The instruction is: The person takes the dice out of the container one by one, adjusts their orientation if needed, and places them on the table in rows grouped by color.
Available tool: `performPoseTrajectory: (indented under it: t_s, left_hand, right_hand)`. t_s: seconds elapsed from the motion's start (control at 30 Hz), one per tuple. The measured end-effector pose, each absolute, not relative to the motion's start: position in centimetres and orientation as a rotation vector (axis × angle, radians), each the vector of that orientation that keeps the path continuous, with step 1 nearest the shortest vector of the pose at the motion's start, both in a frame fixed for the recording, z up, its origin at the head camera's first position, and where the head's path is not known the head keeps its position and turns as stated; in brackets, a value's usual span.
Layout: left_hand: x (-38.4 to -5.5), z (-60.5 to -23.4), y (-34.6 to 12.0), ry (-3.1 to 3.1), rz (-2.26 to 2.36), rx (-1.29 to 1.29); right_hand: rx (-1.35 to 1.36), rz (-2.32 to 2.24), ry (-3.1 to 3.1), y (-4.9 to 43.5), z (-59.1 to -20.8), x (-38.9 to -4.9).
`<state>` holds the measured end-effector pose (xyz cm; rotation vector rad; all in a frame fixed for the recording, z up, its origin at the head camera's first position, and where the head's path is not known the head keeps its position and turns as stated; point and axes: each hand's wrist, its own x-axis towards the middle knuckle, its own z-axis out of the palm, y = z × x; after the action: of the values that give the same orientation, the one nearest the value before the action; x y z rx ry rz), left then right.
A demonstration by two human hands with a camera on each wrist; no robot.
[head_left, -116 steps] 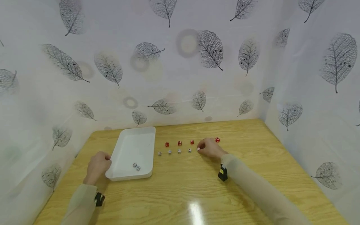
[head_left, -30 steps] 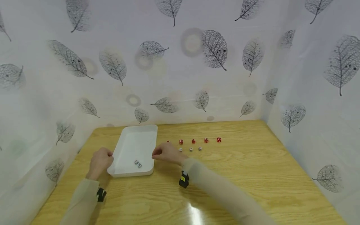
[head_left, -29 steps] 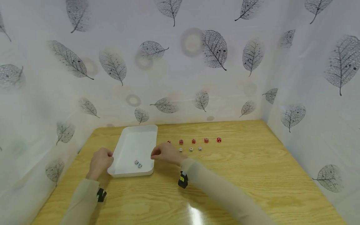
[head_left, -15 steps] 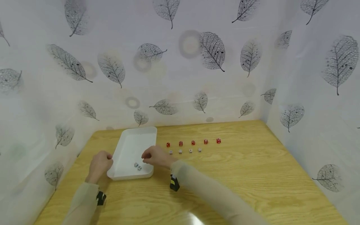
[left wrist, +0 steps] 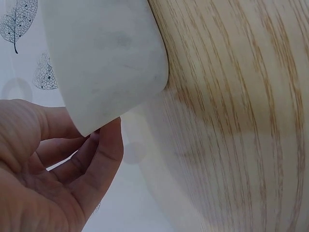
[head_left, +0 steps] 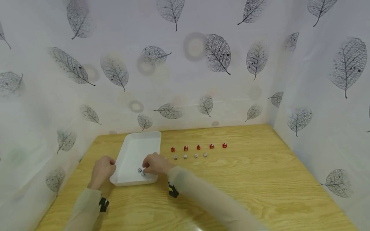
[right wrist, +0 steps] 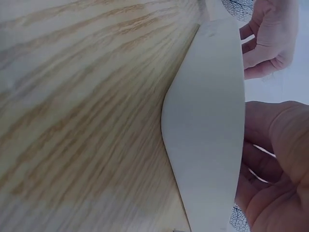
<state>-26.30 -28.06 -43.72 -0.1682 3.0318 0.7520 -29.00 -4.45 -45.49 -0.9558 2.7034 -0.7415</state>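
Note:
A white tray (head_left: 138, 147) lies on the table's left side. My left hand (head_left: 101, 170) grips its near left edge; the left wrist view has thumb and fingers on either side of the tray wall (left wrist: 111, 63). Two white dice lie close together in the tray's near part, one die (head_left: 140, 170) beside the other die (head_left: 143, 173). My right hand (head_left: 156, 163) reaches over the tray's right wall, fingertips right at the nearer die. In the right wrist view the tray wall hides the right hand's (right wrist: 275, 164) fingertips; I cannot tell whether they pinch a die.
Right of the tray, several red dice (head_left: 198, 147) stand in a spaced row, with a row of several white dice (head_left: 185, 156) in front. The leftmost white die (head_left: 165, 158) is partly covered by the right hand. Leaf-patterned sheeting (head_left: 185, 80) surrounds the wooden table (head_left: 245, 179).
My right hand has left the white die at the right end of the front row and moved left, then down into the tray toward the two dice. My left hand stays on the tray.

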Motion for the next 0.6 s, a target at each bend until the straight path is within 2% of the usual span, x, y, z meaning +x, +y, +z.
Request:
performPoseTrajectory:
  t_s: [0.6]
  left_hand:
    - [-26.5, -43.7, -28.2, 3.006, 0.744, -0.194]
  right_hand:
    - [-0.886, -0.574, 2.762, -6.4, -46.2, -28.2]
